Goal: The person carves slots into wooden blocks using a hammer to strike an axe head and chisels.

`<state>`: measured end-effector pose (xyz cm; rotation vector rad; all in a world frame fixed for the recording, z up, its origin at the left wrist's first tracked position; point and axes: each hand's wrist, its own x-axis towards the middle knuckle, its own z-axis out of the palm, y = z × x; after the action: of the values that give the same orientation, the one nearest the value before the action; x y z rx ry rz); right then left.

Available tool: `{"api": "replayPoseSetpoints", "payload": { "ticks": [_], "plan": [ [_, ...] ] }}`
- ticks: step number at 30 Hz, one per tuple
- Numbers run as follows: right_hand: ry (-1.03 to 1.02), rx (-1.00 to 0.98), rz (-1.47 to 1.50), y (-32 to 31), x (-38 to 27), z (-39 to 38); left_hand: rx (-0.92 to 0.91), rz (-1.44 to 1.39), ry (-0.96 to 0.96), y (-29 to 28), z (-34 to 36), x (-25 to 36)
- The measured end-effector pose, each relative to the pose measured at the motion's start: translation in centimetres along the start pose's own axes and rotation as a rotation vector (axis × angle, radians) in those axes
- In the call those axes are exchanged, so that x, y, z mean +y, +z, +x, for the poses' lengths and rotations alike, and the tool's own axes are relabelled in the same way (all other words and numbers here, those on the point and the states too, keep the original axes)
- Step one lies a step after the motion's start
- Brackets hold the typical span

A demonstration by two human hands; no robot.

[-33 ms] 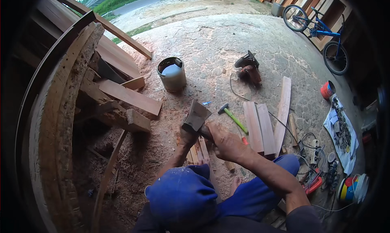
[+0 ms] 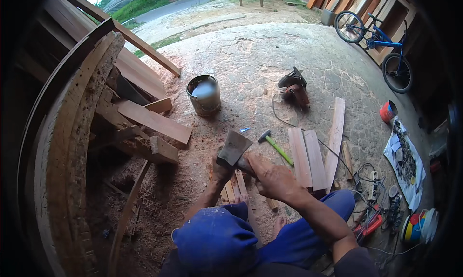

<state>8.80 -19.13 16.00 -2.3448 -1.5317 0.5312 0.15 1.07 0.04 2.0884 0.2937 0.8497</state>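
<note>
A hatchet head (image 2: 234,147), a dull grey wedge of metal, sits raised above the sawdust-strewn ground in front of the crouching person. The right hand (image 2: 272,178) is wrapped tight around the handle just behind the head, fingers closed on it. The left hand (image 2: 221,172) is under the head's lower edge, mostly hidden by it; it appears to grasp a thin wooden piece, but I cannot tell how firmly. Below the hands lie several narrow wood strips (image 2: 234,190) on the ground, partly covered by the arms.

Just right of the blade a hammer with a green handle (image 2: 276,146) lies on the concrete, and beyond it three flat boards (image 2: 313,156) lie side by side. A small blue scrap (image 2: 244,130) lies above the blade. Further up stands a metal bucket (image 2: 204,94), and to its right a power tool (image 2: 294,88) with its cord looping down. To the left, a stack of rough planks (image 2: 144,122) leans against a large curved wooden frame (image 2: 62,146). At the right edge lie tangled cables and small tools (image 2: 381,200), a sheet with hardware (image 2: 405,161), an orange cup (image 2: 387,111) and a blue bicycle (image 2: 381,45).
</note>
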Motion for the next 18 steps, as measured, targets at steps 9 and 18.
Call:
{"api": "replayPoseSetpoints", "payload": {
  "ticks": [9,18],
  "plan": [
    [0.174,0.316,0.747,9.1,6.2,-4.7,0.297,-0.292,-0.343,2.5,3.4,2.1],
    [0.635,0.068,1.52,12.8,7.0,-5.2,0.376,-0.258,0.268,-1.4,5.3,12.9]
  ]
}}
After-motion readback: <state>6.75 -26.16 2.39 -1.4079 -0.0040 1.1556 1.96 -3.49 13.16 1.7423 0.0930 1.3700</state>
